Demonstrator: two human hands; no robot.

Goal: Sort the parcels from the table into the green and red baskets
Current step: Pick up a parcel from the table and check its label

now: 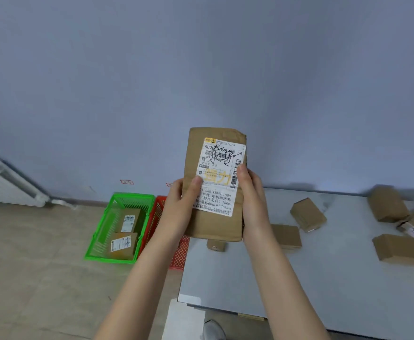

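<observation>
Grey table (pixel 323 278) carried loose brown parcels (pixel 307 213) toward its far and right edges. Green basket (pixel 108 260) sat on the floor off its left edge and held two labelled boxes (pixel 127 223). Red basket (pixel 158 212) beside it was partly blocked by the left forearm. Creased cardboard parcel (pixel 196 153) was held upright over the table's far-left corner, with left hand (pixel 179 207) and right hand (pixel 252 192) clamped on its sides. Shipping label (pixel 222 173) read "55" and "750ml", with pen scribble over it.

green basket (pixel 133 197) 1 | red basket (pixel 180 253) 1 | held parcel (pixel 213 227) 1 | hands (pixel 180 200) (pixel 252 192) 2
</observation>
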